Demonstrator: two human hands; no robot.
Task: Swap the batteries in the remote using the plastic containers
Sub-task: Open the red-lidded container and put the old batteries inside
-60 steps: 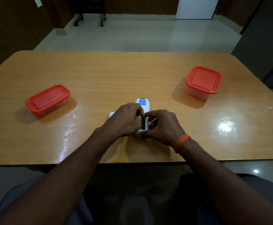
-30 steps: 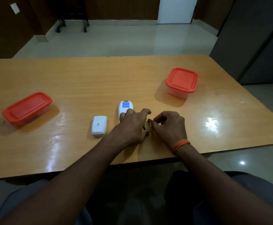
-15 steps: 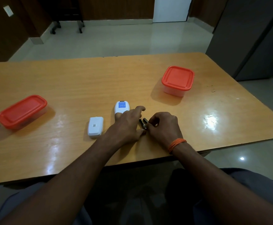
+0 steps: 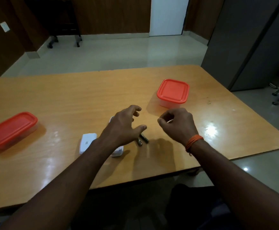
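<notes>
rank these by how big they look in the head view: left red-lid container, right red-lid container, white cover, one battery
Largest to smallest:
1. left container
2. right container; it sits farther from the camera, so their true order is unsure
3. white cover
4. battery

Both forearms bare, reaching forward from the lower edge of view and converging slightly. Pose of left hand (image 4: pixel 122 128): palm down, fingers spread and gently curved, thumb out toward the other hand, gripping nothing. Pose of right hand (image 4: pixel 177 125): back up, fingers curled inward, thumb tip near index, nothing visible inside. Hands apart, not touching.
</notes>
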